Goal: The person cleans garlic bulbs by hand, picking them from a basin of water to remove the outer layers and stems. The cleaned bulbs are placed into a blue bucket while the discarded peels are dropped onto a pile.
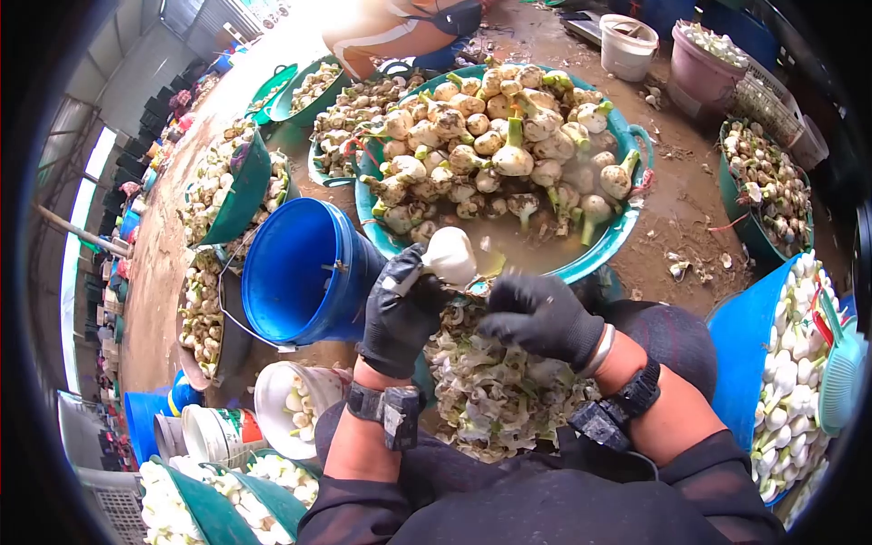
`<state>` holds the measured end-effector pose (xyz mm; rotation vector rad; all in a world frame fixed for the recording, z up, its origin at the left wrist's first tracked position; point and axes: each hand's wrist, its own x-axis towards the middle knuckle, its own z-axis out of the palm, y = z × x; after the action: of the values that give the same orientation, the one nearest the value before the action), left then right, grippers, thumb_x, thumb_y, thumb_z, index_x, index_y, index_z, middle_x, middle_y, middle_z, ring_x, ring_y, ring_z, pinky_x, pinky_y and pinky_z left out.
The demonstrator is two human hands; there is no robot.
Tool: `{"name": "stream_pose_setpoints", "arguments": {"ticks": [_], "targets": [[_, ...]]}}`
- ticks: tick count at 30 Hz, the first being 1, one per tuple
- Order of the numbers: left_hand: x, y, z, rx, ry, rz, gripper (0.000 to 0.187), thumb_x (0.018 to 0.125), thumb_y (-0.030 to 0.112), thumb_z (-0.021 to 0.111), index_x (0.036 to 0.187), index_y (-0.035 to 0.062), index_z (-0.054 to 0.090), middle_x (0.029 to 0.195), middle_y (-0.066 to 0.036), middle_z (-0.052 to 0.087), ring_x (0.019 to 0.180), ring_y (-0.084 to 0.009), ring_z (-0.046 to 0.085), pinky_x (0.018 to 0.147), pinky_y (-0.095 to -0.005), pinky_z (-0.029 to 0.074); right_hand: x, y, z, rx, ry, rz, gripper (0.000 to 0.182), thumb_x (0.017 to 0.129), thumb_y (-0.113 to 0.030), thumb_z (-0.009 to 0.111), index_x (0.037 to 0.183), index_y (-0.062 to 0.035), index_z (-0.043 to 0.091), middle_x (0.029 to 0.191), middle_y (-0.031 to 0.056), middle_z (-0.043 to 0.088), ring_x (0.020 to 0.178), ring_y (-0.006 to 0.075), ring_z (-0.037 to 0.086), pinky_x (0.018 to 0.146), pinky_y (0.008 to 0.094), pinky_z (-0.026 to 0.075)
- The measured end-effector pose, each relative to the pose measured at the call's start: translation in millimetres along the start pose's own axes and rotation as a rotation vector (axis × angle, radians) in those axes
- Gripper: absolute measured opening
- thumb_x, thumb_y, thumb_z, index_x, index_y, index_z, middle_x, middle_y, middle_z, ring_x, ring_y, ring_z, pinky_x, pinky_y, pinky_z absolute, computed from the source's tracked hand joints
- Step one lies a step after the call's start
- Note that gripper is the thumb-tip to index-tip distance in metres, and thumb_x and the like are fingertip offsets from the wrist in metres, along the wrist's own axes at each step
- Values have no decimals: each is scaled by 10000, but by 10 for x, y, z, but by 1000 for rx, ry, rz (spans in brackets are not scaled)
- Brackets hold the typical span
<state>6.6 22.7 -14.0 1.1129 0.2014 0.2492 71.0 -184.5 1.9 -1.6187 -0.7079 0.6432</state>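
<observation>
My left hand (pixel 400 318), in a black glove, is closed round the stem of a clean white garlic bulb (pixel 450 256), which points up over the near rim of a large green tub (pixel 607 252). My right hand (pixel 540 318), gloved too, is just to the right with its fingers curled in. Whatever it may hold is hidden. Muddy bulbs with green stem stubs (pixel 512 160) are heaped in the tub, some lying in brown water. Below both hands is a pile of stripped skins (pixel 509 386).
A blue bucket (pixel 291 272) tilts beside my left hand. At right stands a blue container (pixel 740 354) full of white bulbs, with a green strainer (pixel 843 377). White buckets (pixel 282 409) lie at lower left. Another person (pixel 400 36) is beyond the tub.
</observation>
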Motion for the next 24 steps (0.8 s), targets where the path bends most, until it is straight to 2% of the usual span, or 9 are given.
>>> {"name": "stream_pose_setpoints", "arguments": {"ticks": [3, 6, 8, 10, 16, 20, 21, 22, 24], "targets": [[-18, -21, 219, -211, -8, -120, 285, 922, 98, 492, 1197, 25, 516, 1104, -103, 598, 923, -189, 616, 787, -321, 530, 77, -10, 46, 52, 266, -232, 277, 734, -197, 737, 900, -39, 582, 760, 115, 572, 653, 205, 562, 619, 319, 469], [-38, 52, 435, -130, -19, -162, 349, 918, 87, 488, 1258, 8, 482, 1104, -89, 595, 913, -141, 597, 797, -268, 506, 101, -61, 32, -5, 388, -410, 376, 758, -92, 744, 1086, -51, 564, 918, 24, 598, 682, 85, 535, 610, 245, 453], [-26, 101, 503, 84, -40, -157, 375, 912, 78, 498, 1278, 3, 470, 1106, -76, 594, 899, -116, 583, 788, -233, 489, 95, -139, -13, -191, 471, -523, 384, 713, -114, 697, 1076, -68, 581, 903, 133, 586, 776, 306, 604, 677, 357, 494], [-46, 135, 524, 44, -20, -144, 370, 898, 66, 528, 1261, 3, 495, 1099, -75, 600, 891, -109, 582, 766, -230, 485, 111, -62, -80, -246, 461, -543, 414, 706, -72, 663, 1112, -100, 587, 894, 139, 578, 810, 334, 597, 678, 382, 490], [-88, 129, 464, 773, -89, 136, 362, 880, 66, 557, 1236, 6, 539, 931, -57, 626, 792, -85, 578, 694, -222, 475, 67, -152, -170, -536, 304, -509, 182, 704, -18, 628, 874, -69, 590, 828, 103, 594, 762, 317, 578, 668, 387, 478], [-76, 201, 471, 201, -1, -241, 335, 871, 57, 556, 1200, -5, 563, 915, -62, 628, 785, -90, 586, 681, -230, 484, 39, -132, -141, -377, 410, -495, 65, 719, -38, 576, 768, -39, 532, 710, 105, 534, 637, 259, 545, 602, 349, 455], [-62, 152, 445, 582, -99, 60, 325, 867, 53, 554, 1186, -6, 570, 892, -54, 622, 781, -92, 588, 670, -233, 493, 45, -85, -194, -304, 495, -420, 94, 720, -93, 590, 780, -45, 535, 670, 121, 541, 636, 267, 562, 596, 375, 459], [-43, 98, 395, 957, -196, 366, 316, 862, 48, 552, 1172, -7, 577, 869, -45, 616, 777, -94, 589, 660, -236, 501, 81, -49, -196, -35, 596, -268, 115, 777, -120, 600, 744, -34, 532, 651, 78, 549, 582, 164, 550, 556, 326, 449], [-16, 18, 281, 1040, -215, 402, 347, 858, 35, 556, 1204, 3, 550, 856, -17, 602, 756, -85, 576, 619, -235, 508, 83, -137, -294, 465, 723, -99, 208, 831, -179, 625, 713, -35, 533, 622, 29, 542, 552, 91, 512, 511, 287, 423]]}}
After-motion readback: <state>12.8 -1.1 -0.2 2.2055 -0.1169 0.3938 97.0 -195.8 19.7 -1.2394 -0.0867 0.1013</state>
